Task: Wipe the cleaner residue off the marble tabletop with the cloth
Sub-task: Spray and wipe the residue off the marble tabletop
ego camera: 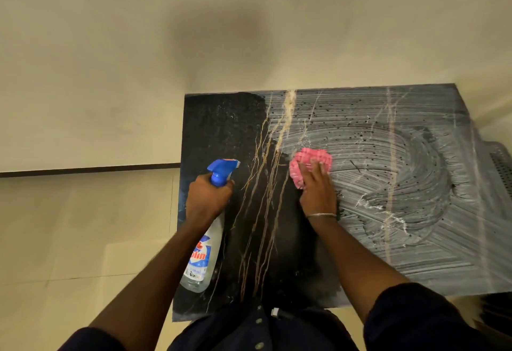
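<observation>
A black marble tabletop (227, 129) with gold veins lies below me. Its left part is dark and shiny, while whitish streaky cleaner residue (393, 173) covers its right part. My right hand (318, 190) presses flat on a crumpled pink cloth (307, 163) at the border between the dark part and the streaks. My left hand (206, 198) grips the neck of a clear spray bottle (203, 256) with a blue trigger head, held over the table's left edge.
A cream wall rises behind the table. Pale floor tiles and a dark skirting line lie to the left. A grey perforated object (498, 168) shows past the table's right edge. My dark shirt is at the bottom.
</observation>
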Demonstrator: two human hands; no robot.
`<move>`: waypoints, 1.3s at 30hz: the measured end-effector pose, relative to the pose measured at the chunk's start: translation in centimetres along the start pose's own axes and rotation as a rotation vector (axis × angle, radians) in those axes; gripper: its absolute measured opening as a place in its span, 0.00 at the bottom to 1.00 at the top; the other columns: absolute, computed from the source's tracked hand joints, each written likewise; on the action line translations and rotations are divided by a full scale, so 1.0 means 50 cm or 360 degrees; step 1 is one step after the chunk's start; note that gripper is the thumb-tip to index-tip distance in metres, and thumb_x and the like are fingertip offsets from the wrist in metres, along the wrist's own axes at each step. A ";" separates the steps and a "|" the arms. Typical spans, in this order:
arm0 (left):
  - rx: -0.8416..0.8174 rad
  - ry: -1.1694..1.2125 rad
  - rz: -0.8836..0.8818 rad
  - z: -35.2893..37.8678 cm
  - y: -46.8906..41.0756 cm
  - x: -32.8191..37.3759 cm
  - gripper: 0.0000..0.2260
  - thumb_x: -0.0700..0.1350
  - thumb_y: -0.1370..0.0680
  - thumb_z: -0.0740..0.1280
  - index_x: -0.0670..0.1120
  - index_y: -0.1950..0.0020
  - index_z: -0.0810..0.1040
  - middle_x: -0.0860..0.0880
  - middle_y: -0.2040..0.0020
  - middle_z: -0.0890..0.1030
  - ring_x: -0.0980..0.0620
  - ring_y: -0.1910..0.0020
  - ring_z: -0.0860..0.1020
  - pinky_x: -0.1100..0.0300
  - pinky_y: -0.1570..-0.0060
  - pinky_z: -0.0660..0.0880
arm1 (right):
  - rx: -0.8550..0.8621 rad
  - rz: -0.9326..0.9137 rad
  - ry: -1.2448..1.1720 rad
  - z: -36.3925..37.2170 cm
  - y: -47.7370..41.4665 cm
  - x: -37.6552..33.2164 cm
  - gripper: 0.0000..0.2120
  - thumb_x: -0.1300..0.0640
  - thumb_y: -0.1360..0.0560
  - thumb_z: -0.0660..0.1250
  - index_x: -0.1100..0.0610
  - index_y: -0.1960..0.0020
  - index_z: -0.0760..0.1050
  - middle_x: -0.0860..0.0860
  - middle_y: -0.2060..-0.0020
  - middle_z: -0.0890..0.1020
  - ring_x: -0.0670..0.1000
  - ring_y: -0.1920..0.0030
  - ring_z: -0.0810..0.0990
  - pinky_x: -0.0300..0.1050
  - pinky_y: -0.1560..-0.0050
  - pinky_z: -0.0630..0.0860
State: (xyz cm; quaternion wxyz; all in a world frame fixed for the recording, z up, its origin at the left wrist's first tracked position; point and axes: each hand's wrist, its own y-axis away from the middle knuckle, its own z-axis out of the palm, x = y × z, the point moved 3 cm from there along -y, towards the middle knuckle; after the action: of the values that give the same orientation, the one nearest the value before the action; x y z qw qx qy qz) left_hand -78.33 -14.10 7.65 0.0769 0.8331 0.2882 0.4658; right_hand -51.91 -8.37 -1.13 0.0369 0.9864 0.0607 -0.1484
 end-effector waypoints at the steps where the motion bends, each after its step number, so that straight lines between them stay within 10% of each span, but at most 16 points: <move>1: 0.0002 0.0003 -0.0004 0.001 -0.002 0.000 0.07 0.45 0.24 0.70 0.44 0.50 0.75 0.49 0.63 0.78 0.54 0.64 0.76 0.58 0.58 0.74 | -0.0011 0.0101 0.0004 -0.005 -0.013 0.014 0.38 0.68 0.31 0.65 0.52 0.24 0.59 0.59 0.24 0.59 0.62 0.23 0.53 0.60 0.26 0.57; 6: -0.0003 0.0026 -0.0036 0.007 -0.012 -0.004 0.08 0.46 0.24 0.70 0.45 0.49 0.75 0.47 0.61 0.79 0.52 0.63 0.78 0.56 0.57 0.77 | 0.0101 0.0434 -0.0014 0.018 -0.023 -0.073 0.38 0.64 0.28 0.64 0.52 0.22 0.53 0.60 0.23 0.54 0.63 0.23 0.48 0.59 0.24 0.47; 16: 0.0043 0.0001 -0.0037 0.004 -0.032 0.020 0.06 0.45 0.25 0.70 0.46 0.52 0.75 0.49 0.64 0.78 0.53 0.65 0.77 0.57 0.59 0.76 | -0.0155 -0.0622 0.0068 0.053 -0.043 -0.178 0.37 0.61 0.29 0.67 0.50 0.23 0.57 0.57 0.25 0.62 0.60 0.24 0.56 0.57 0.25 0.53; 28: 0.0060 0.0057 -0.0011 -0.004 -0.057 0.038 0.06 0.44 0.24 0.70 0.47 0.53 0.74 0.50 0.64 0.77 0.53 0.65 0.76 0.59 0.60 0.73 | 0.0048 0.0161 -0.0056 0.015 -0.103 -0.054 0.33 0.57 0.27 0.65 0.52 0.24 0.60 0.61 0.24 0.56 0.64 0.23 0.50 0.62 0.24 0.49; 39: 0.0037 0.0044 -0.0065 -0.001 -0.081 0.038 0.06 0.45 0.25 0.70 0.46 0.52 0.76 0.45 0.61 0.80 0.47 0.61 0.80 0.52 0.55 0.79 | -0.0143 -0.0563 0.0088 0.045 -0.139 -0.176 0.32 0.54 0.26 0.64 0.50 0.24 0.59 0.57 0.24 0.59 0.61 0.23 0.52 0.60 0.24 0.53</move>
State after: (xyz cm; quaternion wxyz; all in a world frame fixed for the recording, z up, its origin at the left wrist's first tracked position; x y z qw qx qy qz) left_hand -79.25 -9.74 7.48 0.0726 0.8213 0.3115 0.4724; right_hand -61.82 -2.63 -1.05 0.0527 0.9614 0.2407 -0.1226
